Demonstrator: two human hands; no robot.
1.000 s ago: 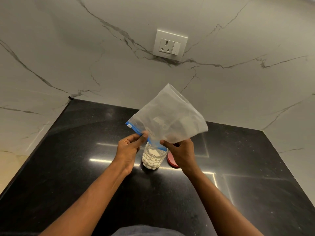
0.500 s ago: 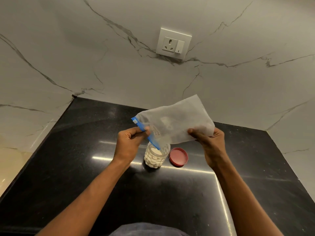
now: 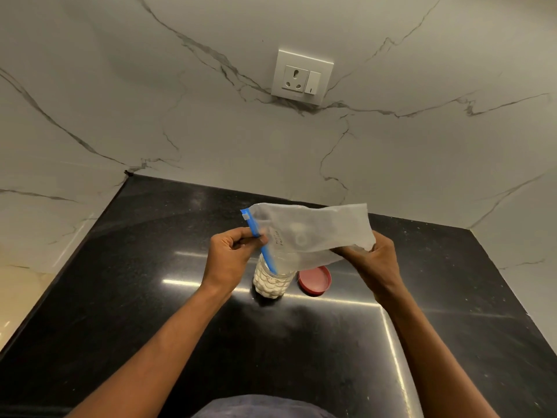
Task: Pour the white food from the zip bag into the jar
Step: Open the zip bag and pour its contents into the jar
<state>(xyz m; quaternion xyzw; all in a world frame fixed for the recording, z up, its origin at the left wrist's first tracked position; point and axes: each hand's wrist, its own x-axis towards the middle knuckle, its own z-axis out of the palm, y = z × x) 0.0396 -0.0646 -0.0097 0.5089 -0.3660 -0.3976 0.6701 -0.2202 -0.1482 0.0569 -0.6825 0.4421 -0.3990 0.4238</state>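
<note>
Zip bag (image 3: pixel 313 233) looks nearly empty, held almost flat above the jar (image 3: pixel 272 282); left hand (image 3: pixel 232 257) pinches its blue zip strip, right hand (image 3: pixel 376 260) grips the bottom corner. Jar holds white food (image 3: pixel 269 286) most of the way up, red lid (image 3: pixel 315 280) off beside it on the black counter (image 3: pixel 150 297) — pouring seems about done. Faint print on the bag, unreadable.

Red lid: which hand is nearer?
Right. The right hand holds the zip bag just above-right of the red lid; the left hand is beyond the jar.
</note>
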